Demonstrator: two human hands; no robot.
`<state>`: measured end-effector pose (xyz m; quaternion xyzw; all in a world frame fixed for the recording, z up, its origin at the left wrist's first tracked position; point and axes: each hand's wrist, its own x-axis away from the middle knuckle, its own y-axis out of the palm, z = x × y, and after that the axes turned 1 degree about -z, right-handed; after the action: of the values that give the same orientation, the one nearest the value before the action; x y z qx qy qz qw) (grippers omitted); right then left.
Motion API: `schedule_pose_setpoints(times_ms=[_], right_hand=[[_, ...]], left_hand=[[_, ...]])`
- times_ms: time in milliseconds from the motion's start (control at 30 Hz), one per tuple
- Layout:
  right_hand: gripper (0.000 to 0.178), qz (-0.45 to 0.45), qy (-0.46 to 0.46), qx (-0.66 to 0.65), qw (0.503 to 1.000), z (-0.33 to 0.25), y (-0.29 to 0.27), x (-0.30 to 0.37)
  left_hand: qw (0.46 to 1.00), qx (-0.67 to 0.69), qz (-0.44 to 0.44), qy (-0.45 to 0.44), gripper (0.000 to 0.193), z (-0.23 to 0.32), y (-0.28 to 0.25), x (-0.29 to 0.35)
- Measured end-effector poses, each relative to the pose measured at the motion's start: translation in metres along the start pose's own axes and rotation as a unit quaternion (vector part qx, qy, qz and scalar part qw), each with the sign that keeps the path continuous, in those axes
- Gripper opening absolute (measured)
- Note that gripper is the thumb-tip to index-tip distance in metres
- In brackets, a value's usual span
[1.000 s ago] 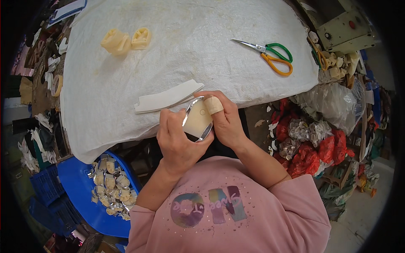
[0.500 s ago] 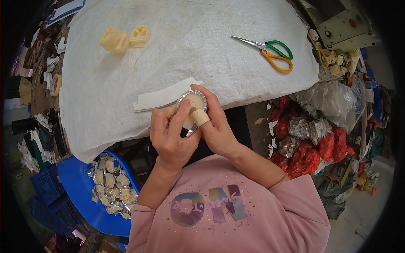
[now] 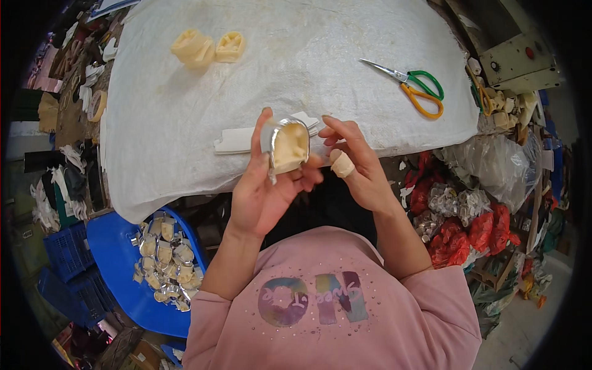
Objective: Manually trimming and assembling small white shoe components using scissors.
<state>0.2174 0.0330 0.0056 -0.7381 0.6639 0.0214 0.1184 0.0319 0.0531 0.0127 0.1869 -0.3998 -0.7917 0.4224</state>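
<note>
My left hand (image 3: 262,194) grips a small cup-shaped piece (image 3: 290,151) with a shiny silver rim and a cream hollow inside. The hollow faces up toward me above the table's near edge. Just to its right, my right hand (image 3: 365,169) is apart from the piece, fingers spread and nothing in them. A beige wrap (image 3: 341,163) covers its thumb. White flat strips (image 3: 234,140) lie on the table partly behind the held piece. Farther off stand a stack of cream moulded pieces (image 3: 193,49) and a single cream piece (image 3: 230,47).
Scissors with green and orange handles (image 3: 421,92) lie at the right on the white-covered table (image 3: 296,68). A blue tub (image 3: 114,253) at lower left holds several similar silver-and-cream pieces (image 3: 165,256). Red plastic bags (image 3: 456,237) and clear plastic (image 3: 487,151) crowd the right side.
My right hand has let go of the silver-rimmed piece and moved to the right. My left hand has turned the piece, so its hollow inside now shows.
</note>
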Motion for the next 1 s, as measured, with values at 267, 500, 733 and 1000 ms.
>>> schedule_pose_setpoints(times_ms=[267,500,733,1000], right_hand=[[0.039,-0.014,-0.022,-0.002,1.000,-0.005,0.005,0.008],[0.035,0.001,-0.056,0.026,0.998,-0.009,0.003,0.008],[0.032,0.090,-0.027,0.058,0.994,-0.004,-0.038,0.011],[0.032,0.187,-0.015,0.204,0.961,0.019,-0.117,0.011]], left_hand=[[0.953,0.302,-0.014,-0.023,0.050,-0.008,-0.013,0.000],[0.975,0.217,0.052,0.002,0.056,-0.007,-0.001,0.002],[0.957,0.286,-0.043,-0.001,0.062,-0.010,-0.015,0.000],[0.949,0.309,-0.056,-0.021,0.068,-0.008,-0.014,-0.003]])
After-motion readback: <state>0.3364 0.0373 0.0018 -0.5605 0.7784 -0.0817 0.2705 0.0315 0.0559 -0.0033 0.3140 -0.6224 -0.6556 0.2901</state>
